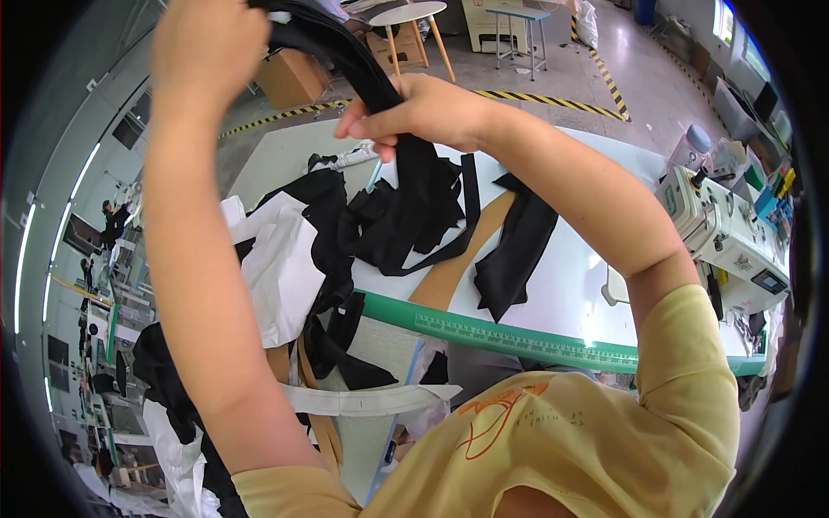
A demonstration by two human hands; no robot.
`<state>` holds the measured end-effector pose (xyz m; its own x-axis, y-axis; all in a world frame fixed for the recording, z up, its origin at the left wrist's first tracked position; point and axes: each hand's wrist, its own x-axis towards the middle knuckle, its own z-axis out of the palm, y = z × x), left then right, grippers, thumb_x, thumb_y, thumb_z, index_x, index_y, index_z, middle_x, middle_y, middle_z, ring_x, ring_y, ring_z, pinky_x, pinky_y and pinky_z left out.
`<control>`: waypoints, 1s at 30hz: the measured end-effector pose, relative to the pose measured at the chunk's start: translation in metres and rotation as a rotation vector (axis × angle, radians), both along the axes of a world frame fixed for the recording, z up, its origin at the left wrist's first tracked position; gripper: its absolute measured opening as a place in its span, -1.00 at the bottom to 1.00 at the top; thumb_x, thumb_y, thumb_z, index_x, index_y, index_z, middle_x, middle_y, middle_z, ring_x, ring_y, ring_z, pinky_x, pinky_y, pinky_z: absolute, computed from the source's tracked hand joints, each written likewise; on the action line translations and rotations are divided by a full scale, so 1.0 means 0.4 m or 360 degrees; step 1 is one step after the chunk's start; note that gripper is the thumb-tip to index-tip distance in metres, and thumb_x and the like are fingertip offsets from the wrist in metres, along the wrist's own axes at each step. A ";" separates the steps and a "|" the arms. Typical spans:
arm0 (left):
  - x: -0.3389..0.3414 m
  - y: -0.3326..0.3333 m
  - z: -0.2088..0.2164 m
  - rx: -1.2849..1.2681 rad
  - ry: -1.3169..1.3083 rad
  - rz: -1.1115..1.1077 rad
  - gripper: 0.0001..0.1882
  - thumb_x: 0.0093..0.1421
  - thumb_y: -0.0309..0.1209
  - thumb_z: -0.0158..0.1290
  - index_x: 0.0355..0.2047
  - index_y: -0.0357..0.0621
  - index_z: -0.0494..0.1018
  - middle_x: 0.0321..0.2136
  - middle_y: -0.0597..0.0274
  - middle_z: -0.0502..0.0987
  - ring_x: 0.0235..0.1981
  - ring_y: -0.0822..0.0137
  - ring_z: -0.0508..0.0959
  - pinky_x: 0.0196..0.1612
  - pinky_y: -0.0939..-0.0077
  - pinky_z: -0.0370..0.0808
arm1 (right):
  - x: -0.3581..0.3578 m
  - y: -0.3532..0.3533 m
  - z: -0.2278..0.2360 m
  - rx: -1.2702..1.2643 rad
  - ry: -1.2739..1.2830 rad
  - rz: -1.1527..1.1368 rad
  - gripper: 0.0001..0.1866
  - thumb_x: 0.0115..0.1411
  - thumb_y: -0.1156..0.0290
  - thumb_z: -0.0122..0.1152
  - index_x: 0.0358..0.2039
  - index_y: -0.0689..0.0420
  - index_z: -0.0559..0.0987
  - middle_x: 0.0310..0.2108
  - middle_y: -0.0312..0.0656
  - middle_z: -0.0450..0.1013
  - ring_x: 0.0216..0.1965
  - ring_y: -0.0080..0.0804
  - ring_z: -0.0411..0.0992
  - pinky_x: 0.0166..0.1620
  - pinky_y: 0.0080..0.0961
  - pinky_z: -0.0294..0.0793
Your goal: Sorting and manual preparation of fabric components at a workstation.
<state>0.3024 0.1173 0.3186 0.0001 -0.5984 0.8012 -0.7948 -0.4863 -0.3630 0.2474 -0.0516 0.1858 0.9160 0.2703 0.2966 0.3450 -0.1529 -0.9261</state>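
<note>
Both my arms are raised over the white table [579, 285]. A long strip of black fabric [341, 47] stretches between my hands and hangs down to the table. My left hand [211, 52], at the upper left, is closed around its upper end and partly cut off by the picture's edge. Lower down, the strip runs through my right hand [423, 112], pinched between thumb and fingers. Below it lies a heap of black fabric strips [432, 216]. Another black fabric piece [518, 250] rests to the right, over a tan strip [466, 255].
White fabric [281, 268] and more black cloth lie at the left. A green ruler strip [518, 335] lines the near table edge. A sewing machine [725, 233] and a bottle [691, 147] stand at the right. Beyond the table are a cardboard box [292, 79] and a blue-topped stool [518, 14].
</note>
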 end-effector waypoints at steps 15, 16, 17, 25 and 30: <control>-0.014 -0.008 -0.340 0.0278 0.1898 -0.0630 -0.25 -0.04 -0.05 0.24 0.05 -0.28 0.31 -0.11 0.11 0.44 -0.13 0.37 0.42 -0.06 0.48 0.36 | -0.021 -0.071 0.050 0.1840 0.0164 0.0233 -0.62 0.31 0.29 -0.29 -0.01 0.24 0.35 -0.07 -0.02 0.41 -0.05 -0.17 0.42 0.06 -0.23 0.40; -0.006 -0.026 -0.359 0.0096 0.1994 -0.0826 -0.23 0.00 -0.06 0.23 0.07 -0.32 0.24 -0.05 0.08 0.39 0.00 0.33 0.36 0.03 0.47 0.30 | -0.020 -0.049 0.050 0.1896 0.0215 0.0330 -0.61 0.30 0.29 -0.29 -0.02 0.26 0.35 -0.08 0.00 0.41 -0.03 -0.15 0.41 0.05 -0.23 0.41; -0.029 -0.060 -0.359 0.0078 0.2169 -0.1123 -0.24 0.05 -0.08 0.19 0.10 -0.35 0.20 0.00 0.06 0.35 0.02 0.31 0.34 0.06 0.45 0.27 | -0.010 -0.055 0.036 0.1807 0.0119 0.0516 -0.62 0.29 0.29 -0.29 -0.03 0.27 0.36 -0.09 0.00 0.41 -0.04 -0.15 0.41 0.04 -0.23 0.41; -0.106 -0.128 -0.439 0.0103 0.2961 -0.1650 -0.67 0.13 -0.37 0.09 -0.17 -0.30 0.32 -0.39 0.10 0.51 -0.33 0.27 0.53 -0.17 0.41 0.46 | -0.059 -0.082 0.075 0.1609 0.0036 0.0156 -0.66 0.26 0.34 -0.27 -0.14 0.26 0.42 -0.21 0.01 0.46 -0.19 -0.17 0.48 -0.11 -0.28 0.52; -0.168 -0.135 -0.561 -0.0011 0.3381 -0.1549 -0.74 0.17 -0.39 0.01 -0.16 -0.25 0.32 -0.39 0.14 0.50 -0.40 0.35 0.54 -0.26 0.44 0.50 | -0.108 -0.157 -0.001 0.1818 0.0411 -0.0455 -0.61 0.23 0.27 -0.08 -0.03 0.27 0.34 -0.19 -0.04 0.44 -0.17 -0.18 0.46 -0.09 -0.33 0.49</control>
